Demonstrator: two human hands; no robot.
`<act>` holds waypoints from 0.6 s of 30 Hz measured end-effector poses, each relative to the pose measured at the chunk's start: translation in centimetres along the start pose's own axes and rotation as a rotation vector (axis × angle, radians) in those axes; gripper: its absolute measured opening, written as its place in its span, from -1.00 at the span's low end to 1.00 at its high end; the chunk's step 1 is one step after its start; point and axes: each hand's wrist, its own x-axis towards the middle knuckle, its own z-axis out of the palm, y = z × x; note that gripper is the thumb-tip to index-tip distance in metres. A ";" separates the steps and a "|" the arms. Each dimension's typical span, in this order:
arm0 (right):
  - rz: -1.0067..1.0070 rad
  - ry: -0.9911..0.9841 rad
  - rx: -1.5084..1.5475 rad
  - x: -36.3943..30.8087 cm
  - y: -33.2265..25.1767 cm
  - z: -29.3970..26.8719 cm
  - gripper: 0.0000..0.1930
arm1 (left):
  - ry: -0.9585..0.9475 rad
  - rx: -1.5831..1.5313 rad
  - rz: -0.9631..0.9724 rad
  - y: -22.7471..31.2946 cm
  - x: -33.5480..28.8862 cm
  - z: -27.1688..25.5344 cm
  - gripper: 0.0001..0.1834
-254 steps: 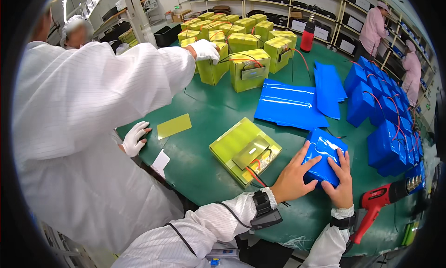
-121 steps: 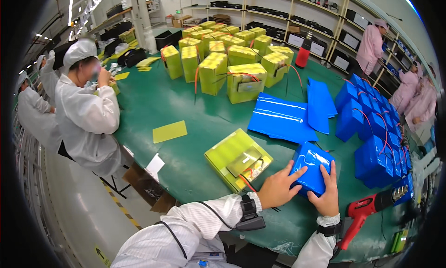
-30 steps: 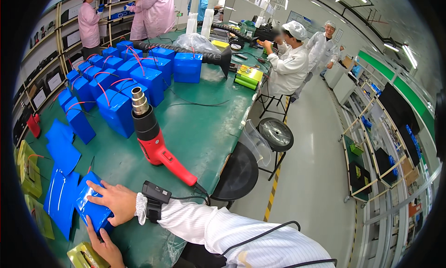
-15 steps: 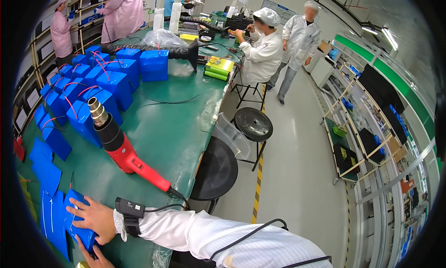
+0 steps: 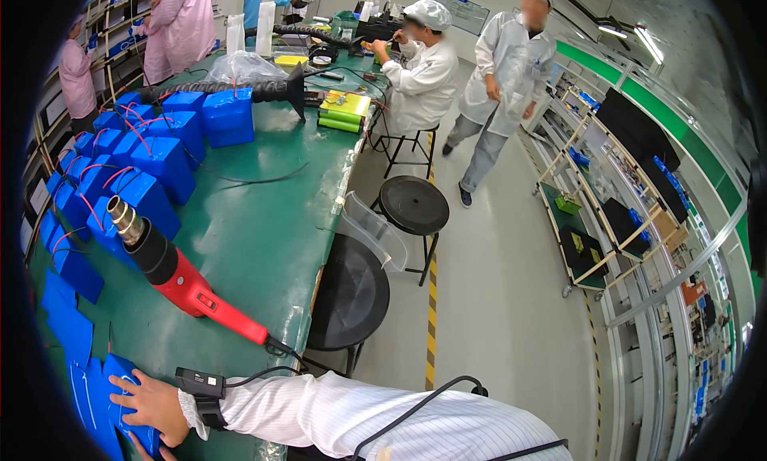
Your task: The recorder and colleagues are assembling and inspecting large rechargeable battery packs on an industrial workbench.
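My right hand (image 5: 152, 407) lies palm down with spread fingers on a blue-wrapped battery pack (image 5: 121, 368) at the lower left, pressing against it without gripping. Only a couple of stretched fingers of my left hand (image 5: 141, 448) show at the lower edge, apart from each other and against the pack's near end; the rest is cut off. Flat blue wrap sleeves (image 5: 86, 393) lie beside the pack on its left, and another blue sleeve (image 5: 70, 321) lies beyond. A red heat gun (image 5: 192, 289) rests on the green table, its metal nozzle pointing up and left.
Several blue battery packs (image 5: 164, 164) with red and black leads stand at the far left of the green table (image 5: 248, 213). A black flexible duct (image 5: 272, 89) lies behind them. Green cells (image 5: 343, 109) sit near the right edge. Black stools (image 5: 414, 204) stand beside the table; two people are beyond.
The view has shifted, so the table, packs and heat gun appear further left. My right hand stays flat on the pack. A person in the aisle has walked closer.
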 end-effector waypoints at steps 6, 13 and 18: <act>0.046 -0.062 0.023 0.2 -0.8 -1.1 -0.31 | 0.021 0.071 -0.030 0.7 0.1 -0.7 -0.41; 0.093 -0.117 0.072 -0.1 -1.8 -1.4 -0.26 | 0.049 0.115 0.000 0.7 -0.2 -1.6 -0.39; 0.139 -0.189 0.081 -0.3 -2.2 -2.4 -0.22 | -0.045 0.128 -0.048 1.8 -0.3 -2.1 -0.37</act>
